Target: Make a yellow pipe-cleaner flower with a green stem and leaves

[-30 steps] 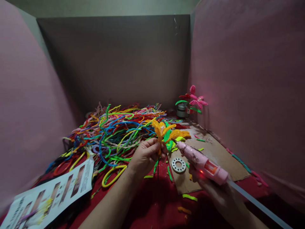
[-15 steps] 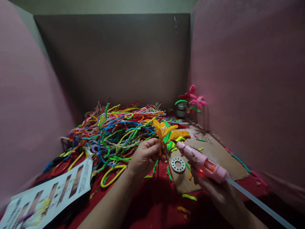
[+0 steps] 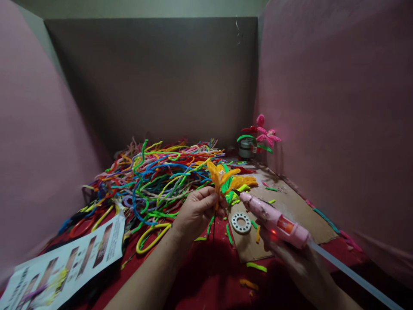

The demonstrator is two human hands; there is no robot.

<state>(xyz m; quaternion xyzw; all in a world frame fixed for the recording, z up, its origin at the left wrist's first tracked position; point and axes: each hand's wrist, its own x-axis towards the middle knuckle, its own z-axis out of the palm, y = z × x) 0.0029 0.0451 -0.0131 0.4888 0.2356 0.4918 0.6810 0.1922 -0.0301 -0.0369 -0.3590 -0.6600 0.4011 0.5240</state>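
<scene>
Between the fingertips of my left hand (image 3: 201, 209) is an orange pipe-cleaner flower (image 3: 219, 176), its petals spread upward and a thin dark stem hanging below. My right hand (image 3: 293, 254) is wrapped round a pink hot glue gun (image 3: 274, 219) with a red light lit. A long translucent glue stick (image 3: 348, 269) sticks out of its back end. The gun's dark nozzle points at the flower from the right; whether it touches a petal I cannot tell. Green and orange pipe-cleaner pieces (image 3: 242, 183) lie just behind the nozzle.
A big tangle of coloured pipe cleaners (image 3: 167, 172) fills the back left. Yellow-handled scissors (image 3: 153, 237) and a printed sheet (image 3: 71, 262) lie left. Under the gun is cardboard (image 3: 290, 202) bearing a round metal disc with holes (image 3: 241, 223). Pink flowers (image 3: 268, 135) stand at the back right.
</scene>
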